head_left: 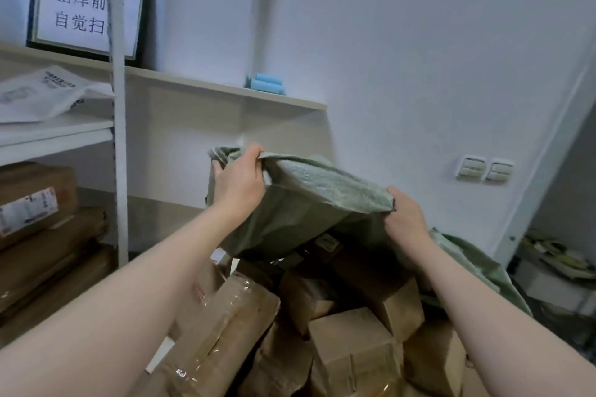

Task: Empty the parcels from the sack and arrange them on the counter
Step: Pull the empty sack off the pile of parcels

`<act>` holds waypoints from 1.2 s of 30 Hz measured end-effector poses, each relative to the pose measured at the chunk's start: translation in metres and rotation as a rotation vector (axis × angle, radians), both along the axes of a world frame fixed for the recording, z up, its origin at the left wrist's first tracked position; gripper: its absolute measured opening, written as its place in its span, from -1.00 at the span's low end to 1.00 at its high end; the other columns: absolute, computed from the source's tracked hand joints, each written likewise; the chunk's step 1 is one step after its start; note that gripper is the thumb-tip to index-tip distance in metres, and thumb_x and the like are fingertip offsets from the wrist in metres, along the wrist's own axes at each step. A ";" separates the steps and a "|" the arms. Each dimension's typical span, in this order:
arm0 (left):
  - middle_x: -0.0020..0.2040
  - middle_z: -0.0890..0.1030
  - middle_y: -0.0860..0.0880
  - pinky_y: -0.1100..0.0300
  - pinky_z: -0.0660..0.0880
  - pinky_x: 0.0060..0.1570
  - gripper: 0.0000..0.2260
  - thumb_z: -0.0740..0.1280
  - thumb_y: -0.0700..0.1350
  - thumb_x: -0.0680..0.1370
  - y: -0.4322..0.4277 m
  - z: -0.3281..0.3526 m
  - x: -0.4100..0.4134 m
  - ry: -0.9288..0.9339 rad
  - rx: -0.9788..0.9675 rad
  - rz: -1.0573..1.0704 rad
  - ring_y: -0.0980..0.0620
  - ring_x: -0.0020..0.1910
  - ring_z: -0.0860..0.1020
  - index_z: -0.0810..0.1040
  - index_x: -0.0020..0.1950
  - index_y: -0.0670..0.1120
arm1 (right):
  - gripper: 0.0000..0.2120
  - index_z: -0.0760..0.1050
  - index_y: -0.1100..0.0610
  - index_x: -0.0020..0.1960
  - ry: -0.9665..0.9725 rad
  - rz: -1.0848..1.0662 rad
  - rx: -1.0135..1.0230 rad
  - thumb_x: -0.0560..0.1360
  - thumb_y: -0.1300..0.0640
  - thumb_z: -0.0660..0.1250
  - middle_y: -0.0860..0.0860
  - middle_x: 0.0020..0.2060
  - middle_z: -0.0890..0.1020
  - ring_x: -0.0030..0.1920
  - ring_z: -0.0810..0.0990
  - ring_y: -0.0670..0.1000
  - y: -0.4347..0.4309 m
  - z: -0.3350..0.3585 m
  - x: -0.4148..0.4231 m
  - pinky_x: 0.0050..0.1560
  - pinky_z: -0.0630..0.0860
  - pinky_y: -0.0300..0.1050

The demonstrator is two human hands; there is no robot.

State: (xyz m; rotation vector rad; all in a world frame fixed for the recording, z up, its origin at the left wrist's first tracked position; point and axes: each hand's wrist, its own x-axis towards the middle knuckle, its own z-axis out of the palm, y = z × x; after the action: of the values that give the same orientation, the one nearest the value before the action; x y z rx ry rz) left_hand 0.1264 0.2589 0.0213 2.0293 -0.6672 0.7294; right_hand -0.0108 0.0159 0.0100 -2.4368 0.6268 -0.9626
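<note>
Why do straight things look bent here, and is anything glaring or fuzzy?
Head view: the wide-angle lens bends the shelf post and tilts the wall. Head view: the taped front parcel glints. Head view: the light is cool and even, with deep shadow under the sack. Head view: the whole frame is slightly soft.

A framed sign [88, 8] with Chinese characters stands on a wall shelf [225, 91] at far left, blue rolls [266, 84] lying farther right along it; two switches [485, 169] are mounted at right.
</note>
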 end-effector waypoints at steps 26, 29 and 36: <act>0.02 0.58 -0.09 0.13 0.42 -0.15 -0.76 0.17 -0.14 0.61 0.047 -0.022 -0.089 0.388 0.981 0.434 -0.07 -0.06 0.51 0.57 0.20 -0.10 | -0.77 0.61 0.09 0.11 0.484 -0.263 -0.395 0.51 0.17 0.25 0.11 0.08 0.64 0.11 0.62 0.15 0.006 0.005 -0.044 -0.04 0.48 -0.11; -0.20 0.55 -0.07 0.19 0.37 -0.30 -0.84 0.26 -0.23 0.54 0.031 -0.003 -0.054 0.360 0.722 0.586 -0.05 -0.21 0.53 0.60 0.04 -0.11 | -0.74 0.49 0.15 0.19 0.303 -0.265 -0.294 0.57 0.16 0.13 0.19 0.14 0.60 0.15 0.57 0.22 0.015 0.010 0.010 0.01 0.44 -0.05; 0.60 -0.09 0.01 -0.55 -0.08 0.30 -0.30 -0.03 0.52 0.45 -0.017 -0.020 0.051 0.566 0.623 0.118 -0.32 0.54 0.00 -0.15 0.52 0.36 | -0.10 -0.25 -0.10 0.57 0.400 0.151 0.019 0.42 -0.48 0.03 0.00 0.58 0.06 0.54 0.08 0.24 -0.012 -0.033 0.148 0.46 0.05 0.36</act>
State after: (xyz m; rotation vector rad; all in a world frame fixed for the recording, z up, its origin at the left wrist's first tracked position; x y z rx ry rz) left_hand 0.1771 0.2417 0.0011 2.6966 -0.4679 -0.0367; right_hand 0.1376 0.0035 -0.0227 -2.6351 0.5655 -0.4081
